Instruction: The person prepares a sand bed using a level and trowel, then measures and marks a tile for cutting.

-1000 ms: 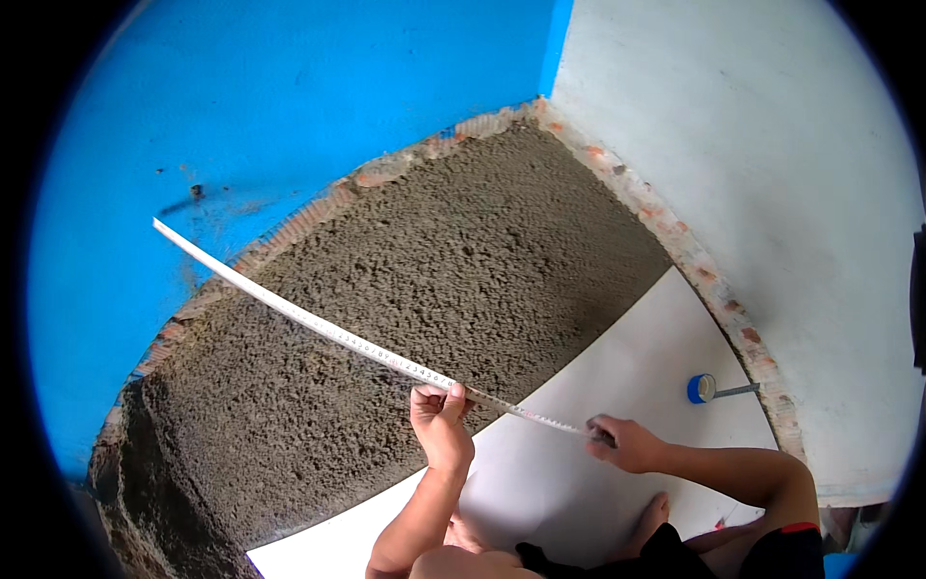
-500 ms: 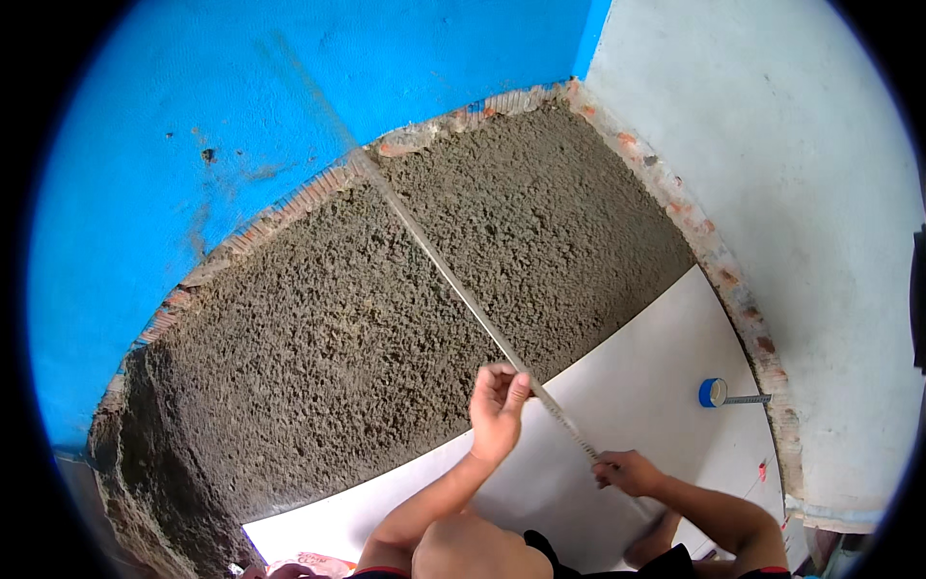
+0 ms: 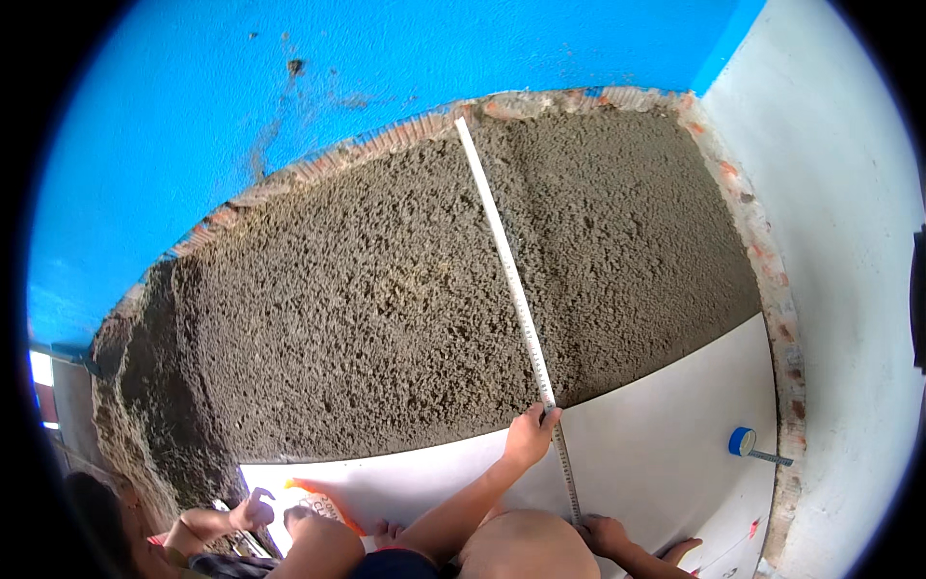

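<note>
Knees block most of the right hand (image 3: 606,534), so can't tell its grip, while the left hand (image 3: 529,436) pinches the tape measure (image 3: 511,280) running far across rough grey mortar (image 3: 367,309) to the blue wall (image 3: 386,68), white tiles (image 3: 666,444) near.

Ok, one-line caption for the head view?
Both hands hold a tape measure across the mortar bed to the brick edge.
</note>
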`<state>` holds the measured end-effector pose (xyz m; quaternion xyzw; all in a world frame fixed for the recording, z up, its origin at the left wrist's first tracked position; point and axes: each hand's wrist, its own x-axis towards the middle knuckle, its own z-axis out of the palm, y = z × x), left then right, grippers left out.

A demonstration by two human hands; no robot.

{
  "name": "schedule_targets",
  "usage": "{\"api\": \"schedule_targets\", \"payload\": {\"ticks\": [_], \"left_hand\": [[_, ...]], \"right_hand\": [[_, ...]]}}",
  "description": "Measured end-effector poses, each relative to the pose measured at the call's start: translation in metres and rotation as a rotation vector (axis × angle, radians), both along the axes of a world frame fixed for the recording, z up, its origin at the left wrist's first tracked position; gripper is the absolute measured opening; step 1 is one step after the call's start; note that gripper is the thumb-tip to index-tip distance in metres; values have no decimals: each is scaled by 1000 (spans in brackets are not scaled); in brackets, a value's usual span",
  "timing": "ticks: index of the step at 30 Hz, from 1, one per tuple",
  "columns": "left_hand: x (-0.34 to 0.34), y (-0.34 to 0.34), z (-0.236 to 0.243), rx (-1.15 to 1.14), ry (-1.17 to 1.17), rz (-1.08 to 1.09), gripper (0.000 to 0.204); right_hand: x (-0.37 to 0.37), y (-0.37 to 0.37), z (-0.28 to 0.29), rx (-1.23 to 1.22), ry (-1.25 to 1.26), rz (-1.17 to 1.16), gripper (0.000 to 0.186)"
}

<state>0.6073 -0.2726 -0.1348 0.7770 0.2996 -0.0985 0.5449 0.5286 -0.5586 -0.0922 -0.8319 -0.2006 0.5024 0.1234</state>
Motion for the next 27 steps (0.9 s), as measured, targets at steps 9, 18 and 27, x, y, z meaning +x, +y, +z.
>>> {"api": "schedule_targets", "payload": {"ticks": [9, 18, 27], "left_hand": [[-7, 11, 3, 193, 80, -123, 42], [-24, -2, -8, 325, -96, -106, 30], [-34, -8, -11, 339, -248, -88, 25]], "right_hand": [[15, 29, 3, -141, -4, 78, 48], [11, 32, 1, -133, -87, 64, 40], [8, 31, 0, -154, -166, 127, 36]]}}
